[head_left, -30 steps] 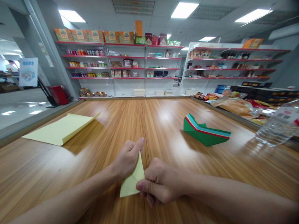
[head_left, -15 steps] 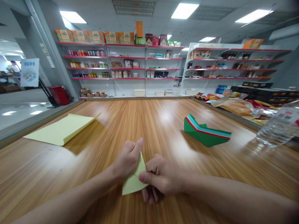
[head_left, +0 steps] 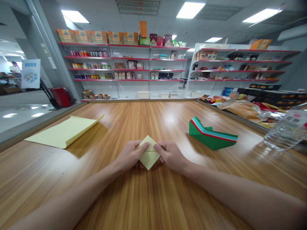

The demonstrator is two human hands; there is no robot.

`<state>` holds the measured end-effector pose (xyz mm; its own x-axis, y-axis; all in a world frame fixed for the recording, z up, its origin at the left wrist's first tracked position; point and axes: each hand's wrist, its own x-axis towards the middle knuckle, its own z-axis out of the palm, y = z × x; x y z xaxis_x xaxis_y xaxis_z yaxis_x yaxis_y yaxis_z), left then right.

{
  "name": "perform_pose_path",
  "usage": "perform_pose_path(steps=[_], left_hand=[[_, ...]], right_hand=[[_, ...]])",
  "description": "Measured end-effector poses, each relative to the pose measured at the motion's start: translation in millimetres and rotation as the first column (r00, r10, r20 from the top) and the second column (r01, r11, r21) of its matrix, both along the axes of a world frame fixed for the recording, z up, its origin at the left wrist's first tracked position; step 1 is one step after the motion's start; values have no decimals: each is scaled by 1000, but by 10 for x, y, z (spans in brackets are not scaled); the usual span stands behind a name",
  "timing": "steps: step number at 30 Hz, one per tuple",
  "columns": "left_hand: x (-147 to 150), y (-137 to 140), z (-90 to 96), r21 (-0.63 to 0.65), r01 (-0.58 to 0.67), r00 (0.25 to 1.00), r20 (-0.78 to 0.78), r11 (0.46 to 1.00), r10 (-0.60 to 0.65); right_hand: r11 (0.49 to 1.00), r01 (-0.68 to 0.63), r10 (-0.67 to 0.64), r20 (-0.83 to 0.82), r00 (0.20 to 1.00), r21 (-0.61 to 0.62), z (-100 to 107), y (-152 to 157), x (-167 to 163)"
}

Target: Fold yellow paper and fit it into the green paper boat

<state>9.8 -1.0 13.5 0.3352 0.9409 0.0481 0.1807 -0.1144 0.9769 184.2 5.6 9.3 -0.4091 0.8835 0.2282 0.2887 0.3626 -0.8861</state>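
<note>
Both hands grip a small folded piece of yellow paper point(head_left: 148, 159), held as a diamond with a crease across its middle. My left hand point(head_left: 129, 155) is closed on its left corner, the thumb lying on top. At the right corner my right hand point(head_left: 171, 156) pinches it between thumb and fingers. The lower fingers of both hands are partly hidden behind the paper. To the right stands a folded green paper boat point(head_left: 211, 137) with red, white and blue layered edges. A larger yellow sheet point(head_left: 59, 131) with curled edges lies on the left.
The wooden table point(head_left: 115, 204) has a raised rim. A clear plastic bottle point(head_left: 283, 134) lies at the right, beside packaged snacks point(head_left: 242, 110) and dark boxes point(head_left: 275, 95). Stocked shelves point(head_left: 129, 70) stand beyond the table. A person point(head_left: 15, 68) is far off at the left.
The yellow paper has gone from a narrow, tilted shape to a flat diamond facing me. My hands have moved slightly, now gripping its opposite corners; the right hand is higher.
</note>
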Motion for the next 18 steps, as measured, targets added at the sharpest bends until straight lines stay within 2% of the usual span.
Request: perform_pose_path(steps=[2, 4, 6, 8, 10, 12, 14, 16, 18], left_hand=[[-17, 14, -23, -58, 119, 990, 87, 991, -113], [-16, 28, -45, -47, 120, 971, 215, 992, -108], [-7, 40, -60, -31, 97, 945, 316, 995, -82], [-4, 48, -65, -37, 91, 939, 336, 995, -73], [-9, 50, -59, -64, 87, 970, 233, 994, -69], [-16, 42, -44, -82, 55, 998, 45, 995, -52], [-12, 23, -22, -83, 41, 992, -112, 996, -50], [14, -7, 1, -100, 35, 988, -145, 994, -50], [55, -44, 19, -143, 11, 996, -87, 990, -24]], right_hand=[[998, 46, -49, -59, 997, -53, -9, 94, 49], [989, 25, -43, -127, 991, -143, -9, 138, 69], [980, -73, 46, -144, 989, -187, -10, 139, 64], [970, -166, 150, -102, 983, -177, -18, 120, 49], [972, -169, 162, -60, 985, -164, -36, 109, 39], [978, -122, 116, -44, 992, -171, -56, 118, 40], [979, -92, 86, -37, 996, -184, -70, 136, 45], [982, -68, 67, -12, 998, -174, -70, 142, 46], [996, -14, 17, 30, 999, -85, -55, 122, 41]])
